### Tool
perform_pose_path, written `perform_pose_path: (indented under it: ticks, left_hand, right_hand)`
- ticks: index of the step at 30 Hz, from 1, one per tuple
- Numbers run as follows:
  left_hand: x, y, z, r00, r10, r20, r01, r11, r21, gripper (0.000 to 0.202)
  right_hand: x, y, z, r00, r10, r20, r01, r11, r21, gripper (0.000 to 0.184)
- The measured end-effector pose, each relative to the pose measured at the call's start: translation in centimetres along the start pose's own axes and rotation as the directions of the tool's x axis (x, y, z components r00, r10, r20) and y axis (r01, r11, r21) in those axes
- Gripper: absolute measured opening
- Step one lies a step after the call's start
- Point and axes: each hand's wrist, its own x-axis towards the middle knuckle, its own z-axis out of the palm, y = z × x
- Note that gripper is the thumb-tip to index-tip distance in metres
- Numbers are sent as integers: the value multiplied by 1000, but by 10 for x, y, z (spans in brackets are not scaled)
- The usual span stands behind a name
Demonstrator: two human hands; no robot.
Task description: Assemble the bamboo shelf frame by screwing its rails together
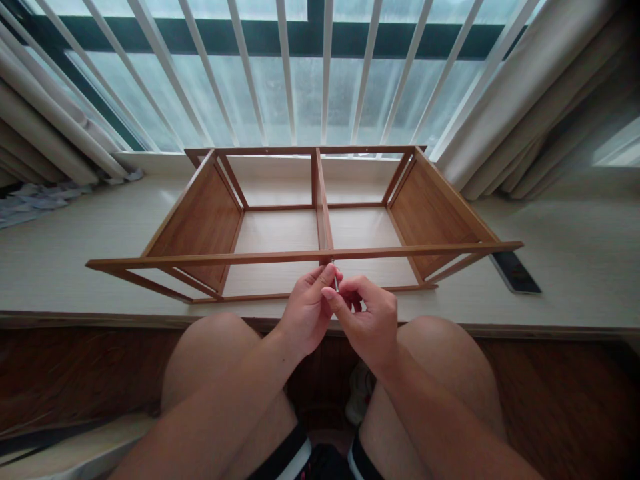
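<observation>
A short, thin metal rod (337, 285) sits in the fingertips of both hands; whether it is a screw or a tool is too small to make out. My left hand (309, 303) pinches its upper end just below the front rail of the wooden frame (265, 258). Thumb and fingers of my right hand (367, 312) close around the lower end. The brown frame has solid side panels and a middle divider (321, 193), which meets the front rail right above my hands. My fingers partly hide that joint.
The frame stands on a pale ledge (65, 267). A dark phone (517, 272) lies by its right corner. White window bars (284, 73) rise behind, between a left curtain (45, 113) and a right curtain (530, 100). My knees are against the ledge's front edge.
</observation>
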Motion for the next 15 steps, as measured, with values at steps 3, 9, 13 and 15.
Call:
perform_pose_path:
  ticks: [3, 9, 13, 15]
  left_hand:
    - [0, 0, 1, 1000, 3, -14, -3, 1000, -7, 25]
    - [-2, 1, 0, 999, -51, 5, 50, 992, 115, 31]
    - [-2, 2, -1, 996, -91, 22, 85, 980, 180, 33]
    - [-1, 2, -1, 995, -99, 17, 94, 977, 191, 34]
  right_hand:
    - [-1, -2, 0, 998, 68, 6, -68, 997, 45, 21]
    - [-4, -4, 6, 847, 435, 307, -529, 629, 570, 28]
    - [-3, -1, 10, 774, 412, 482, -621, 346, 703, 28]
    - [-2, 0, 11, 776, 398, 489, -617, 320, 719, 28]
